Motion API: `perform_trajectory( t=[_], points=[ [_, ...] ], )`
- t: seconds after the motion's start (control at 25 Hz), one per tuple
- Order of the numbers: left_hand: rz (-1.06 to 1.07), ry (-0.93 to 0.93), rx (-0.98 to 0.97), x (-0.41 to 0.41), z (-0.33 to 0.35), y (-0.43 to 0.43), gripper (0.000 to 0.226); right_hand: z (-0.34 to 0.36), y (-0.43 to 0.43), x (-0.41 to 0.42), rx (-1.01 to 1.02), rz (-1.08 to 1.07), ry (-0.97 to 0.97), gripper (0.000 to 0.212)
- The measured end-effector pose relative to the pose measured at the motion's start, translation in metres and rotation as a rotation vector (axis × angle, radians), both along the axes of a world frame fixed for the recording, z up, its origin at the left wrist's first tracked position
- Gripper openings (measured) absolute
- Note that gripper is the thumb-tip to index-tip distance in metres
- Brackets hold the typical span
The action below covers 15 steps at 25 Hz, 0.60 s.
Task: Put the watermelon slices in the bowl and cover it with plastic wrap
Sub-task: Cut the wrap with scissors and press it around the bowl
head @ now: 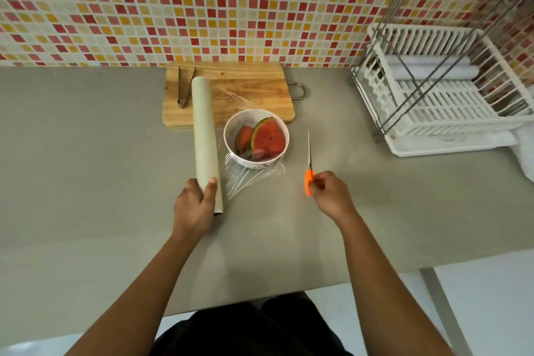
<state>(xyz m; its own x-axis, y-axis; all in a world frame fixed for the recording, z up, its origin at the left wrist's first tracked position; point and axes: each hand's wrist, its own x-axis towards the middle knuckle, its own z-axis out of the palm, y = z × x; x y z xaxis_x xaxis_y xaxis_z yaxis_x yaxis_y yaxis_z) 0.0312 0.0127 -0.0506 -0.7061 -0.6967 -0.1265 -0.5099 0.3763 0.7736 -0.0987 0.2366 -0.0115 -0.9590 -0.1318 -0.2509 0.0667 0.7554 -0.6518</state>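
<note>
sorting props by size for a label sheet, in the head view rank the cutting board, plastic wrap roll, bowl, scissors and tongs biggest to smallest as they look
1. cutting board
2. plastic wrap roll
3. bowl
4. scissors and tongs: both thin and similar in length, too close to rank.

head view | looks steeply down | over counter (86, 153) | faces tiled wall (144, 3)

Both forearms are bare from the wrist to the lower edge of the picture, with no sleeve showing on either. The left hand (193, 205) and the right hand (332, 196) wear no gloves, and no rings, watch or bracelet show on them. Between the arms, at the bottom of the view, lies dark, near-black clothing (248, 329) with soft folds.
</note>
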Motion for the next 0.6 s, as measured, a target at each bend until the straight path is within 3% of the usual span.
perform_trajectory(
  t=[0.12,0.2,0.4,0.6],
  points=[
    [-0.001,-0.003,0.043,-0.001,0.003,0.000,0.040,0.006,-0.029,0.041,-0.550,0.049,-0.191,0.025],
    [0.010,-0.012,0.066,-0.002,0.007,-0.002,0.039,0.005,-0.046,0.063,-0.671,0.131,-0.299,0.027],
    [0.048,-0.024,0.133,0.001,0.020,-0.001,0.038,-0.001,-0.053,0.105,-0.658,0.130,-0.447,0.036],
    [0.095,-0.014,0.207,0.012,0.018,0.003,0.040,-0.014,-0.044,0.138,-0.460,0.234,-0.498,0.034]
  ],
)
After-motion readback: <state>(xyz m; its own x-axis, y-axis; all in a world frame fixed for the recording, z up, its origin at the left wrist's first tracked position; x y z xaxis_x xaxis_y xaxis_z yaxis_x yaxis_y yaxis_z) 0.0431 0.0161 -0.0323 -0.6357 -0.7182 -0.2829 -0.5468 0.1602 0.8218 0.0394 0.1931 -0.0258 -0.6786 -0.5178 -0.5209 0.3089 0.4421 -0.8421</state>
